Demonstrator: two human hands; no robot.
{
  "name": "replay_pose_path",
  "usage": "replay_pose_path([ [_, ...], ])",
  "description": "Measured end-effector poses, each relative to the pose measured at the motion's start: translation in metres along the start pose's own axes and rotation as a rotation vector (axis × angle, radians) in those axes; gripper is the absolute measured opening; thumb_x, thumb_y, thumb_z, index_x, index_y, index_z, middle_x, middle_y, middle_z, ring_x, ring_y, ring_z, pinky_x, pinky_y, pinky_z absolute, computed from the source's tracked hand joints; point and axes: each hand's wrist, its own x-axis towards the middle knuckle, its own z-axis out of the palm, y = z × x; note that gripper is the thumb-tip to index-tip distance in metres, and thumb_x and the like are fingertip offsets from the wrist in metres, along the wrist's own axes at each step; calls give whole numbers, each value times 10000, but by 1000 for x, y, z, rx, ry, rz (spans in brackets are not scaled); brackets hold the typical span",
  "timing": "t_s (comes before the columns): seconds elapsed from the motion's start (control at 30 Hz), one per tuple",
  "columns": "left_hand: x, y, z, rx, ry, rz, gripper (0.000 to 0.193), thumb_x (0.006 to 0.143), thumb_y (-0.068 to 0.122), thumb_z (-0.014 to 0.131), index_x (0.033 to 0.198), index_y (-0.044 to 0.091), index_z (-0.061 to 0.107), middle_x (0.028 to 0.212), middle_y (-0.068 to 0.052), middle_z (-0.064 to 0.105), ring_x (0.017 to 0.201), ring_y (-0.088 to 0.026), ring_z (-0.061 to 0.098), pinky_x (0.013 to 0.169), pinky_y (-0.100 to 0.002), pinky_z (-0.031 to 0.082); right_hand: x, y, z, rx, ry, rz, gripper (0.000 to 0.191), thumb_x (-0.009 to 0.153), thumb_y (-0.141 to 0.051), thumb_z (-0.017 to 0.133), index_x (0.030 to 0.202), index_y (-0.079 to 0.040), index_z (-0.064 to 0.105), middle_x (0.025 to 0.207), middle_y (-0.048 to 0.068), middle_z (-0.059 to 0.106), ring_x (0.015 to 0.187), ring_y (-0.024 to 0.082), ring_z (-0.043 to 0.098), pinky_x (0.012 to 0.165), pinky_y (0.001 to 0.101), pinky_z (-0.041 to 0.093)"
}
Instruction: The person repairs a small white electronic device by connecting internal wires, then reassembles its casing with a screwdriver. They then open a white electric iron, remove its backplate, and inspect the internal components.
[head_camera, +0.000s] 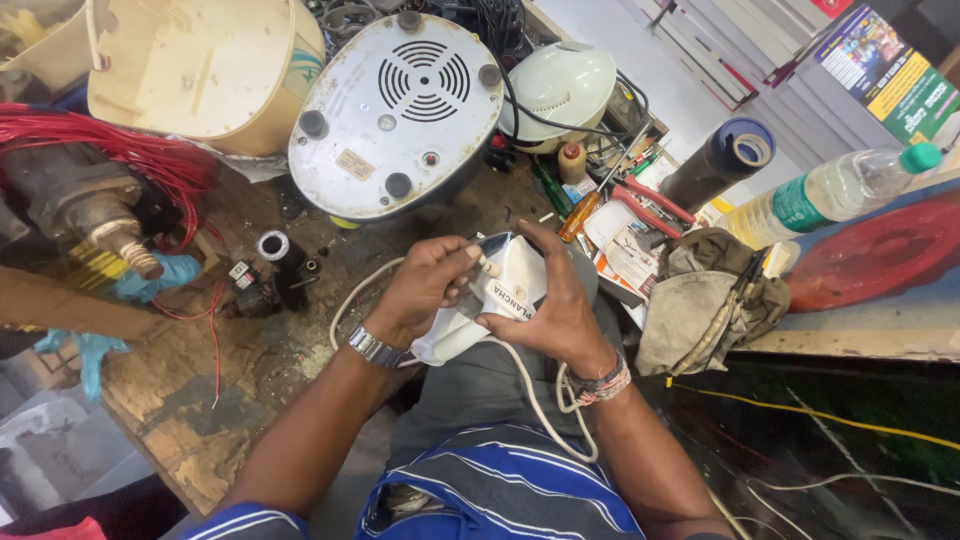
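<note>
Both hands are gripping a white iron (500, 295) held over the lap, just in front of the desk (250, 350). The left hand (425, 285) is closing its fingers (455, 258) around the iron's left side, a small pale plug-like piece (487, 266) sitting at the fingertips. The right hand (550, 310) is wrapping its fingers over the right side, thumb pressing on the shell. A white cord (530, 390) is looping down past the right wrist. On the desk beyond are lying an upturned grey appliance base (395, 110), red wires (130, 150), a rag (700, 300) and a bottle (830, 190).
</note>
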Motion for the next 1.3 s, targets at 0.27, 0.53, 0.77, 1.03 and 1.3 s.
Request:
replay_pose_path([
  [0.27, 12, 0, 5, 8, -18, -1, 167, 996, 198, 645, 924, 49, 666, 671, 72, 529, 523, -7, 421, 458, -170, 322, 4, 13, -4, -6, 21, 44, 1160, 559, -316, 984, 1506, -10, 388, 1433, 181, 550, 1341, 303, 574, 1145, 405, 457],
  [0.53, 21, -3, 7, 4, -22, 3, 166, 997, 201, 640, 910, 62, 668, 672, 65, 529, 541, -15, 417, 461, -182, 309, 6, 20, -8, 160, 1, 97, 1145, 591, -280, 972, 1526, -2, 373, 1447, 173, 563, 1372, 295, 562, 1171, 402, 439],
  [0.77, 20, -6, 13, -24, 24, -16, 139, 981, 189, 653, 927, 62, 667, 672, 58, 544, 529, -20, 432, 455, -180, 322, 5, 32, -10, 313, -48, 118, 1167, 612, -236, 973, 1555, -16, 321, 1488, 178, 541, 1422, 296, 524, 1222, 411, 397],
  [1.03, 23, -7, 26, 12, 79, -51, 139, 962, 195, 666, 920, 63, 660, 661, 56, 542, 507, -23, 426, 426, -191, 314, 6, 61, -17, 486, -113, 68, 1211, 608, -160, 977, 1592, -27, 283, 1570, 207, 479, 1507, 313, 435, 1287, 428, 311],
  [1.3, 32, -11, 31, -90, 47, -93, 129, 953, 181, 666, 919, 58, 647, 673, 43, 549, 518, -34, 450, 411, -195, 295, 9, 83, -21, 660, -163, 65, 1245, 614, -150, 979, 1622, -98, 251, 1590, 214, 462, 1500, 311, 452, 1268, 414, 348],
])
